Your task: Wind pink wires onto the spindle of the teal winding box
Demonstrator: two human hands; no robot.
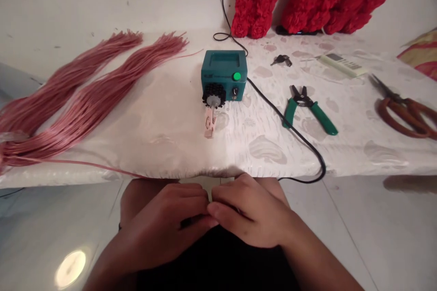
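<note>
Left hand [160, 223] and right hand [251, 211] sit together, fingertips meeting, below the teal box [223, 66] (anything pinched is hidden). The counter edge [164, 170] is just beyond them.

The left hand [160, 227] and the right hand [249, 211] meet just off the near edge of the table [273, 163]. Their fingers [213, 221] touch, and I cannot see if they hold anything. Across the table sits a teal box [223, 70] with a black wire [290, 120]. Long pink cords [92, 95] lie on the left. Green pliers [309, 109] and red-handled scissors [404, 113] lie on the right.
</note>
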